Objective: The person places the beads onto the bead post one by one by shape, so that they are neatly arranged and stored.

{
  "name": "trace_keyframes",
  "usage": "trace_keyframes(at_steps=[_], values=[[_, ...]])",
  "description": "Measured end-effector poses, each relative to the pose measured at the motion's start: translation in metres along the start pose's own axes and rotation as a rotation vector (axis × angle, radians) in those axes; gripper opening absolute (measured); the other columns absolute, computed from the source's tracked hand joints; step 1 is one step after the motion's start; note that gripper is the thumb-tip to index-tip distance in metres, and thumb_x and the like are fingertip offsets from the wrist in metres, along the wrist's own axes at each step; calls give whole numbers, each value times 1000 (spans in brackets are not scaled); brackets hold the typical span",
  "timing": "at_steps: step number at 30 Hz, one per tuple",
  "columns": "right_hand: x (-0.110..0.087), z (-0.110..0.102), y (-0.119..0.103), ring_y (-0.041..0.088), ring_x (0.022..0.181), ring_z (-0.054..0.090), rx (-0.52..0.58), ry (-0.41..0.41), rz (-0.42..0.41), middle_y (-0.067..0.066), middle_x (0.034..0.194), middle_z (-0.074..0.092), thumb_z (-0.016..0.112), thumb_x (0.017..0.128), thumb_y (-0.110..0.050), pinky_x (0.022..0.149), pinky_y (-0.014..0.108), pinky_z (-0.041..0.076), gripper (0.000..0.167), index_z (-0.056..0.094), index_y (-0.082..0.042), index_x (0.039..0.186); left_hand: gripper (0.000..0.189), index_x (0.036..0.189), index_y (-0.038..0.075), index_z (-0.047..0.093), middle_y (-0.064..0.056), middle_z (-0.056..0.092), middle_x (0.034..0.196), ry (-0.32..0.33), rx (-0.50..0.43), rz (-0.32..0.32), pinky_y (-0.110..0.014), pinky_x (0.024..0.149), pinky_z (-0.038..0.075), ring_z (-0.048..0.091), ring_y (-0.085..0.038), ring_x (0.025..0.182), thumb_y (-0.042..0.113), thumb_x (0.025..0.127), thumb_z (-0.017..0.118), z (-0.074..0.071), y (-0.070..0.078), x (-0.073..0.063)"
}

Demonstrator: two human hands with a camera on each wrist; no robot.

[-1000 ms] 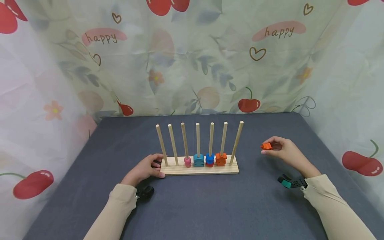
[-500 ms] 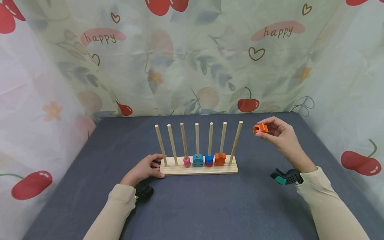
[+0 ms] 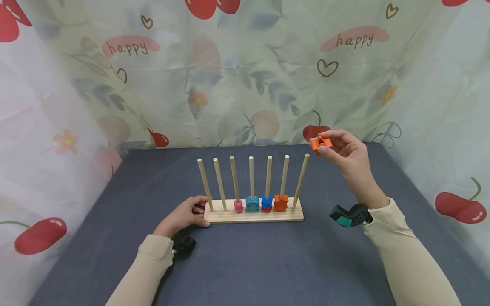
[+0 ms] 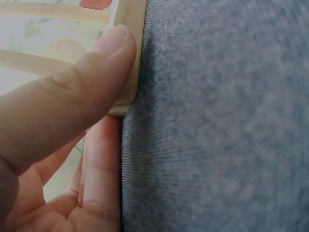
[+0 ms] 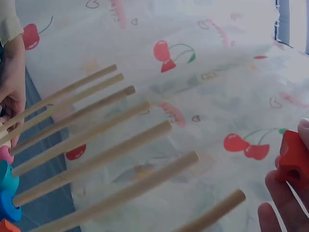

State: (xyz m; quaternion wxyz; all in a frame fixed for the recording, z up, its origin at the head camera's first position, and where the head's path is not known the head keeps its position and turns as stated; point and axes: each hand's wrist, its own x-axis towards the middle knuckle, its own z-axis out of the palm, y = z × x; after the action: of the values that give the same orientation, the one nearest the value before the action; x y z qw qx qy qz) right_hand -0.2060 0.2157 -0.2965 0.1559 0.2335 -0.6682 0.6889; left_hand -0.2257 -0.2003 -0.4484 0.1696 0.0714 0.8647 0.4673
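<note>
A wooden peg board with several upright pegs stands mid-table. My left hand holds its left end, and in the left wrist view the thumb lies on the board's front edge. Between thumb and fingers my right hand pinches an orange block with a hole in it. It is raised just right of and slightly above the top of the rightmost peg, apart from it. In the right wrist view the hole of the orange block faces the pegs.
Pink beads, a teal block, blue and red pieces and another orange block sit at the bottoms of pegs. Dark cloth covers the table. A printed curtain hangs behind it.
My right hand has lifted the orange block from low on the right, up and leftward to the top of the rightmost peg. The left hand and peg board have stayed put.
</note>
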Motion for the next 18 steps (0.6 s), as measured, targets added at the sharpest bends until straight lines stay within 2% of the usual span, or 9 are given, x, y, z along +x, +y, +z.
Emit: trace_keyframes(at_steps=[7, 13, 18], values=[[9, 14, 2, 11, 101, 66, -19, -18, -24, 3, 117, 67, 64, 91, -2, 85, 20, 51, 34, 60, 0, 125, 73, 134, 4, 53, -16, 49, 121, -3, -1, -5, -33, 83, 50, 54, -24, 101, 4, 69, 86, -1, 2, -1], [14, 24, 10, 11, 100, 67, 30, -19, -25, -1, 111, 71, 65, 90, -1, 84, 21, 52, 33, 60, 0, 123, 73, 134, 4, 53, -16, 50, 122, -4, -3, -10, -33, 84, 49, 54, -25, 100, 4, 69, 86, 1, 2, -1], [13, 31, 20, 10, 101, 66, 7, -34, -6, -4, 112, 69, 67, 89, -4, 85, 20, 51, 31, 62, -5, 119, 73, 134, 4, 53, -16, 50, 121, 0, 1, -6, -33, 84, 50, 54, -24, 100, 4, 69, 86, 2, 0, -1]])
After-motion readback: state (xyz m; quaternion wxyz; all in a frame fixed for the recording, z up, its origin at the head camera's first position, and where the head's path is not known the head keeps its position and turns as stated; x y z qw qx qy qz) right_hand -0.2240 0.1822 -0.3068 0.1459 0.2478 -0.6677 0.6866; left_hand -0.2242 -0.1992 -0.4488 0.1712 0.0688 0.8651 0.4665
